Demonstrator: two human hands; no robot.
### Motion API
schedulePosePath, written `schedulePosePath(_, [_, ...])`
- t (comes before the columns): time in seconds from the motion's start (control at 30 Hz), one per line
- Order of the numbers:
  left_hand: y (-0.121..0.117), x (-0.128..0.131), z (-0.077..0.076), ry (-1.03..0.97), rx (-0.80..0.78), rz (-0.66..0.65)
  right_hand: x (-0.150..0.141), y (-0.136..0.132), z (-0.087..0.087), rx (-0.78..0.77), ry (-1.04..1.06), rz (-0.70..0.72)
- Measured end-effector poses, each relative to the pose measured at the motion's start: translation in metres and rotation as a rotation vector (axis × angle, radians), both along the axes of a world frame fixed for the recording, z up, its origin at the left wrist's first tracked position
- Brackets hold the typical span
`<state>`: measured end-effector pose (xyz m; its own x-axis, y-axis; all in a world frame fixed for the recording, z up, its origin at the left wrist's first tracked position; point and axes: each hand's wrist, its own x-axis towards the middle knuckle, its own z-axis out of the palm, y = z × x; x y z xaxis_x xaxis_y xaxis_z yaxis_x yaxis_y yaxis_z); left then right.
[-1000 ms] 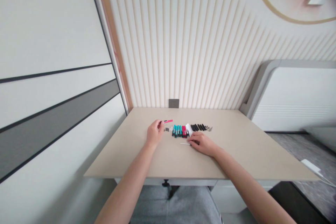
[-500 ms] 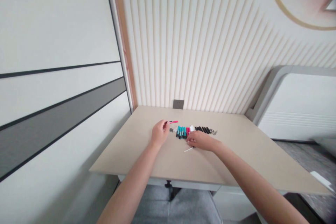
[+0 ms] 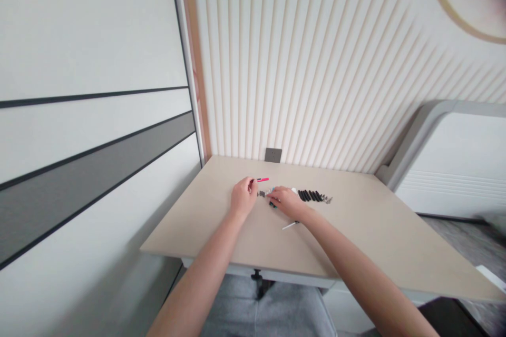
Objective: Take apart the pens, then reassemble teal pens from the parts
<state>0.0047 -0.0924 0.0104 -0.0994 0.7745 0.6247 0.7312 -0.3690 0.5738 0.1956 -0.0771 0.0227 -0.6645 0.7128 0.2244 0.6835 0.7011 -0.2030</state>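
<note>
My left hand [image 3: 244,197] is closed in a pinch at the left end of a row of pen parts. A slim pink-and-black pen [image 3: 264,179] sticks out to the right from its fingertips. Just right of these fingers lie small grey and clear pieces [image 3: 262,194]. My right hand [image 3: 288,202] reaches over the middle of the row, its fingertips together at the small pieces. What they pinch, if anything, is too small to make out. This hand hides most of the teal pens [image 3: 272,204]; only bits of teal and black show.
Several black pen caps or barrels [image 3: 309,196] lie side by side right of my right hand, with small metallic clips [image 3: 327,199] at their end. A thin white stick with a dark end [image 3: 290,225] lies nearer me. The beige desk [image 3: 356,231] meets a ribbed wall with a socket [image 3: 273,155].
My right hand has moved left and away from me, from beside the pink and teal pens to the small pieces. The pen in my left hand has tilted slightly. The view has shifted a little.
</note>
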Motion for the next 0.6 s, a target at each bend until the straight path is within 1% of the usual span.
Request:
schedulePosePath(0.2, [0.000,0.000,0.000,0.014,-0.023,0.009,-0.015,0.004,-0.003,0.030,-0.111,0.007])
schedulePosePath(0.37, [0.001,0.000,-0.001,0.025,-0.025,-0.010,-0.013,0.002,-0.001,0.069,-0.099,-0.030])
schedulePosePath(0.47, [0.003,0.000,-0.004,0.030,-0.015,-0.037,-0.008,0.000,-0.001,0.075,-0.039,-0.065])
schedulePosePath(0.53, [0.005,0.001,-0.006,0.019,0.000,-0.076,-0.005,-0.002,-0.002,0.080,0.062,-0.111])
schedulePosePath(0.6, [0.006,0.002,-0.008,0.006,0.027,-0.145,-0.001,-0.004,-0.004,0.071,0.195,-0.149])
